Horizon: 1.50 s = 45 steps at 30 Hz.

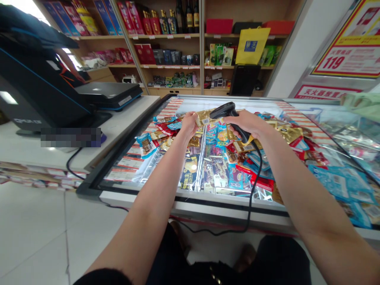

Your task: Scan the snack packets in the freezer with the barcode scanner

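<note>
My left hand [190,123] pinches the edge of a gold snack packet [203,117], which shows a pale label patch. Wrapped round the handle of a black barcode scanner [224,109] is my right hand [248,124]. The scanner's head points left, close to the gold packet. Its black cord [257,174] hangs from the handle and loops down past the freezer's front edge. Beneath both hands, loose blue, red and gold snack packets lie heaped on the glass top of a chest freezer [178,204]. A blue packet [146,145] lies left of my left forearm.
On the left, a counter [68,156] carries a black checkout terminal [32,79] and a flat scale [109,95]. Behind the freezer stand shelves with bottles, boxes and a yellow bag [251,45]. More blue packets [341,184] lie at right.
</note>
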{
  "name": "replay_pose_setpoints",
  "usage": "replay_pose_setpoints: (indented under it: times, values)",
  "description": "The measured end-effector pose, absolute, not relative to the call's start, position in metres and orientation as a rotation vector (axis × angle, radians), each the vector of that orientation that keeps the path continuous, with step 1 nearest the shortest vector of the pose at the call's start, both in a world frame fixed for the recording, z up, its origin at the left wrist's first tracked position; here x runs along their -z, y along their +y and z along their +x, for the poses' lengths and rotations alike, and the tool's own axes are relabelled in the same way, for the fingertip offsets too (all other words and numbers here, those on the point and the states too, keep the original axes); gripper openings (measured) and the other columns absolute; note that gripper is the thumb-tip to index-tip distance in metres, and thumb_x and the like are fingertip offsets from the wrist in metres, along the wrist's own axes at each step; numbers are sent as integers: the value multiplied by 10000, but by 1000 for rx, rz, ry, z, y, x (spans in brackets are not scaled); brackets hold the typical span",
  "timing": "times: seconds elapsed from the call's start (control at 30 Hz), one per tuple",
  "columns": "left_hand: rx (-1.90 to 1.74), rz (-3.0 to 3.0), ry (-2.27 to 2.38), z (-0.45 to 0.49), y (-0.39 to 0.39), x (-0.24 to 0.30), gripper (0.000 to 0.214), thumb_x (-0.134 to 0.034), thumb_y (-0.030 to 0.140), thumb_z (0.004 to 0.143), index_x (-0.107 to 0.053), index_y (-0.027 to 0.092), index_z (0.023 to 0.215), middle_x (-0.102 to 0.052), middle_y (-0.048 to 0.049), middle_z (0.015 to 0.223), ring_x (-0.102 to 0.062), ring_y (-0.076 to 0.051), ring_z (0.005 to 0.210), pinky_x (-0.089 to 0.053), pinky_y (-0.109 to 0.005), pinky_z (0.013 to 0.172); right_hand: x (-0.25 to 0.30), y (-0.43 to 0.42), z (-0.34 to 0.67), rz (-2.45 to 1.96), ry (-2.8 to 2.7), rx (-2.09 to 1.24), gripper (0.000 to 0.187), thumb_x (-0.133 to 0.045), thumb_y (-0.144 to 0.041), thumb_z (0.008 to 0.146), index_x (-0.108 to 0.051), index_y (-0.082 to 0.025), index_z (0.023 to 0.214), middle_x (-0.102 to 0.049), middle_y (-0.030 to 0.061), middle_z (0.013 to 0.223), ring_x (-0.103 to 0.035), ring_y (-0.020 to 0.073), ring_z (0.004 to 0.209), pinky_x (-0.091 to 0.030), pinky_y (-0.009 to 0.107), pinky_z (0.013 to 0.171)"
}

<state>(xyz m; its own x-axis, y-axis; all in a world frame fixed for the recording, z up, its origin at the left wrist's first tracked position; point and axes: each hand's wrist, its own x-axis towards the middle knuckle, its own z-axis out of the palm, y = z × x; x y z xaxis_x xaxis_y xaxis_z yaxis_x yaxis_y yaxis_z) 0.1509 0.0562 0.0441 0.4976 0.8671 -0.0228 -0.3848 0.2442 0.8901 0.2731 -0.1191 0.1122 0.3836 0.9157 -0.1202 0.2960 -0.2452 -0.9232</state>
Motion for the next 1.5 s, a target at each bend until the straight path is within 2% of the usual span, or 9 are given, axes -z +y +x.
replay_pose_setpoints:
  times: [0.3, 0.5, 0.7, 0.9, 1.27, 1.5]
  values:
    - [-956, 989, 549, 151, 57, -44, 142, -467, 77, 821, -406, 201, 793, -470, 74, 589, -544, -65, 529, -504, -178, 582, -115, -120, 272, -1776, -1084, -875, 261, -690, -327, 770, -535, -190, 612, -545, 34, 497, -460, 118, 367, -339, 227, 312]
    - [-966, 1000, 559, 152, 58, -43, 149, -507, 92, 814, -414, 208, 797, -483, 73, 611, -519, -55, 496, -460, -150, 535, -114, -121, 272, -1759, -1096, -863, 225, -681, -318, 764, -551, -187, 636, -548, 33, 502, -455, 115, 380, -363, 229, 323]
    - [-974, 989, 557, 153, 60, -42, 173, -499, 60, 790, -416, 210, 816, -498, 74, 610, -552, -67, 521, -486, -175, 575, -117, -124, 271, -1788, -1129, -849, 291, -687, -348, 762, -521, -193, 580, -533, 42, 487, -464, 119, 370, -376, 237, 338]
    - [-1000, 994, 573, 153, 60, -41, 186, -570, 117, 774, -417, 213, 816, -503, 73, 607, -562, -73, 524, -466, -168, 545, -120, -127, 266, -1763, -1131, -853, 278, -680, -315, 775, -515, -194, 588, -526, 32, 469, -442, 112, 354, -353, 235, 331]
    - [-1016, 1003, 545, 155, 63, -39, 179, -538, 116, 786, -395, 218, 817, -496, 77, 617, -530, -62, 506, -438, -151, 525, -125, -129, 262, -1766, -1115, -859, 310, -664, -281, 799, -480, -204, 562, -493, 19, 429, -423, 108, 331, -334, 228, 312]
    - [-1025, 1011, 573, 155, 63, -39, 182, -548, 119, 793, -400, 222, 819, -488, 78, 629, -534, -61, 526, -473, -169, 585, -124, -130, 264, -1768, -1141, -854, 308, -650, -295, 803, -489, -202, 558, -509, 29, 435, -428, 116, 332, -330, 238, 321]
